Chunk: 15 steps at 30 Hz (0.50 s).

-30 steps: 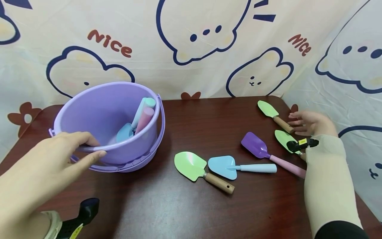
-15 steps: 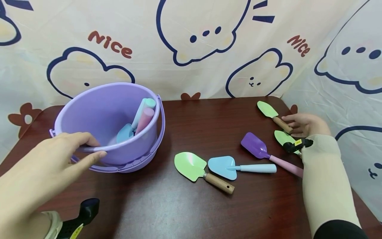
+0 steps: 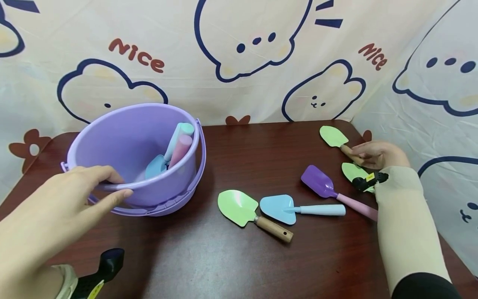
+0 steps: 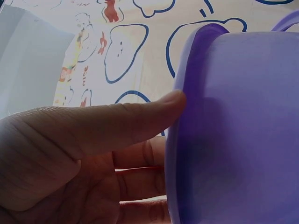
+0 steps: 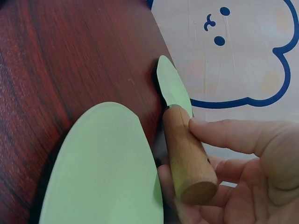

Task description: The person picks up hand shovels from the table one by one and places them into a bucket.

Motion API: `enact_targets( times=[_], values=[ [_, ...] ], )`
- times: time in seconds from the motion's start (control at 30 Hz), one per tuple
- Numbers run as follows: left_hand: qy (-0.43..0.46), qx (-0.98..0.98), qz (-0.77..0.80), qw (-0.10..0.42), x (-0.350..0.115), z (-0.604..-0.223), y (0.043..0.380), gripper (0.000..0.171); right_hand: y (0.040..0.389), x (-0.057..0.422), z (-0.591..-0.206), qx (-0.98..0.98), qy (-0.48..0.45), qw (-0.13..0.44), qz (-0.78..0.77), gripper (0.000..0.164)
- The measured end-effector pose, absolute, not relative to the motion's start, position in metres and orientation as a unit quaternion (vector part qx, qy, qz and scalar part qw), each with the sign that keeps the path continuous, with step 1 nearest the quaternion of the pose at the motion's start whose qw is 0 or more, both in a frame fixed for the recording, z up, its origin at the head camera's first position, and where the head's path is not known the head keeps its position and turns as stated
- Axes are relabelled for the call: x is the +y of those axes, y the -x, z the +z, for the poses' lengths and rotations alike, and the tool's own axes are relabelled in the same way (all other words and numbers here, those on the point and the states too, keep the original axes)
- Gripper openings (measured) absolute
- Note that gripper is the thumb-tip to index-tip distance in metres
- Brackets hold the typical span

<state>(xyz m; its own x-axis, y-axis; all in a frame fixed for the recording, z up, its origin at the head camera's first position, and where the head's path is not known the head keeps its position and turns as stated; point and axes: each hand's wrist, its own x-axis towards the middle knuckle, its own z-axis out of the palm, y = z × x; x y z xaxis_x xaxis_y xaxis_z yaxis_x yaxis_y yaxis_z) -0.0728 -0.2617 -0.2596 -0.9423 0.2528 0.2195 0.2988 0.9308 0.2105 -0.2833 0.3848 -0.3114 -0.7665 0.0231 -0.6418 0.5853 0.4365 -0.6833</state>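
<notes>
My left hand (image 3: 80,191) grips the near rim of a purple bucket (image 3: 164,193), thumb outside and fingers over the edge. In the left wrist view the thumb lies against the bucket wall (image 4: 233,130). Inside the bucket sit a blue hand trowel (image 3: 156,166) and a pink handle (image 3: 181,150). At the far right, my right hand (image 3: 384,154) pinches the wooden handle of a small green trowel (image 3: 333,136). The right wrist view shows thumb and fingers on either side of that wooden handle (image 5: 189,156). A second green trowel (image 5: 105,163) lies close beside it, its handle hidden by my sleeve.
On the brown table (image 3: 179,257) lie a larger green trowel (image 3: 237,207) with a wooden handle, a light blue trowel (image 3: 278,209) and a purple shovel (image 3: 318,181) with a pink handle. A printed cloth (image 3: 231,99) stands behind the table and along its right side.
My right hand has moved left onto the wooden handle of the far green trowel and now pinches it; that trowel has shifted slightly. My left hand keeps its grip on the bucket.
</notes>
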Motion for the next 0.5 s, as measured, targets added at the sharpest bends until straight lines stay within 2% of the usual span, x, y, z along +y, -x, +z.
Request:
enact_targets(
  times=[0.5],
  values=[
    [0.140,-0.978,-0.120,0.095,-0.2626,-0.2598,0.0733,0.015,0.2890,0.3840,-0.3163,0.772,-0.180,0.333,-0.511,0.016]
  ],
)
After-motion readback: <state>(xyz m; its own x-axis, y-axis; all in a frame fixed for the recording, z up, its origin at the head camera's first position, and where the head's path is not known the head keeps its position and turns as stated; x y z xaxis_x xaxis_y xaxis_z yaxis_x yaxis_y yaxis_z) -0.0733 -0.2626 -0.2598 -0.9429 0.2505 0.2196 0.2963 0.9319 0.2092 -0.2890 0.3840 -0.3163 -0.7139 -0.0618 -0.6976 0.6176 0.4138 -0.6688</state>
